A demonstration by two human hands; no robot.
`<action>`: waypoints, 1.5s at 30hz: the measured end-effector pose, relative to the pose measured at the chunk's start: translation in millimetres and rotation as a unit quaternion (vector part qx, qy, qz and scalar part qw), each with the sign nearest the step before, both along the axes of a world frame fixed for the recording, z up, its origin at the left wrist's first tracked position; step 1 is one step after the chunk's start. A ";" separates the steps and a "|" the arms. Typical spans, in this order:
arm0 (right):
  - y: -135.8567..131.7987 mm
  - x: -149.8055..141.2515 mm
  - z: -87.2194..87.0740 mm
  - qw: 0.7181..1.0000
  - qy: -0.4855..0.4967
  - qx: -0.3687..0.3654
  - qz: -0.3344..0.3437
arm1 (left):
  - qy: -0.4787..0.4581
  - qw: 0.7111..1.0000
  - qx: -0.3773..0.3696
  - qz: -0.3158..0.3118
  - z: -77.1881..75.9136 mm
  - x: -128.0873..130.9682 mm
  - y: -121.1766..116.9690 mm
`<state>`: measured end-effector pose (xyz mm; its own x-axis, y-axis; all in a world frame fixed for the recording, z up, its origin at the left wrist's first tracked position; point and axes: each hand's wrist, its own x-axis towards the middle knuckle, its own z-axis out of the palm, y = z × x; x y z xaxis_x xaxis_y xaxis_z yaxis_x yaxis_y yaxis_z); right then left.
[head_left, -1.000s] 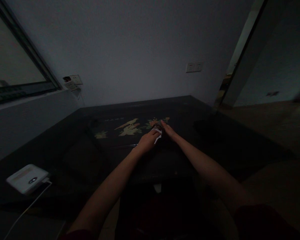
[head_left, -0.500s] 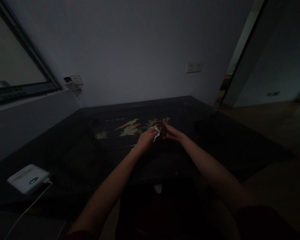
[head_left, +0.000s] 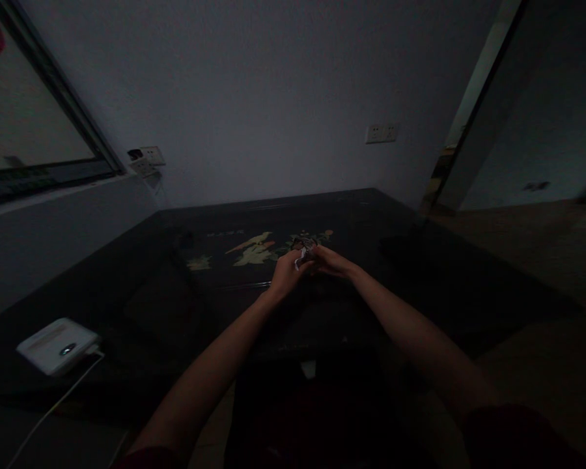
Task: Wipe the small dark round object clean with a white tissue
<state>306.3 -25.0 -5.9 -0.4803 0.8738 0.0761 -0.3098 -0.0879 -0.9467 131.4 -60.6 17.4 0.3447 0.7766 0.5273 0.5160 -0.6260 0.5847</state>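
Both hands meet over the middle of a dark, glossy table [head_left: 254, 319]. My left hand [head_left: 286, 272] is closed on a small white tissue or piece of paper [head_left: 299, 263], which pokes out by its fingers. My right hand [head_left: 334, 262] is closed around a small dark object with shiny spots [head_left: 305, 243]; the dim light hides its kind. The tissue lies against this object, and the fingers of both hands nearly touch. Most of the object is covered by the fingers.
A white box-shaped device [head_left: 58, 345] with a plugged-in white cable [head_left: 53, 409] sits at the table's left. A pale bird-and-flower picture [head_left: 252, 253] decorates the tabletop. Wall sockets [head_left: 381, 133] are behind, a window [head_left: 34, 104] at left, a doorway [head_left: 473, 98] at right.
My right hand's fingers have folded inward over the dark object, and the hands have drawn closer together. The tissue shows less and has shifted slightly left. The view has moved a little.
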 end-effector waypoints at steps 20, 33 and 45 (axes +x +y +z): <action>-4.3 -24.8 4.6 0.978 0.088 -0.040 -0.184 | 0.117 0.990 0.054 -0.060 -7.2 12.8 -11.8; 7.9 -10.9 0.7 0.985 0.097 -0.081 -0.115 | 0.305 0.950 0.068 -0.020 0.8 13.1 -23.2; 7.8 -15.6 -0.5 0.986 0.073 -0.053 -0.137 | 0.330 0.928 0.169 0.046 -3.1 12.7 -18.0</action>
<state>290.7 -17.2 -6.3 -0.2158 0.9760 0.0279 -0.4675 -0.0781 -0.8805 144.0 -78.6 14.2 0.6184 0.6482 0.4443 0.7528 -0.6509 -0.0982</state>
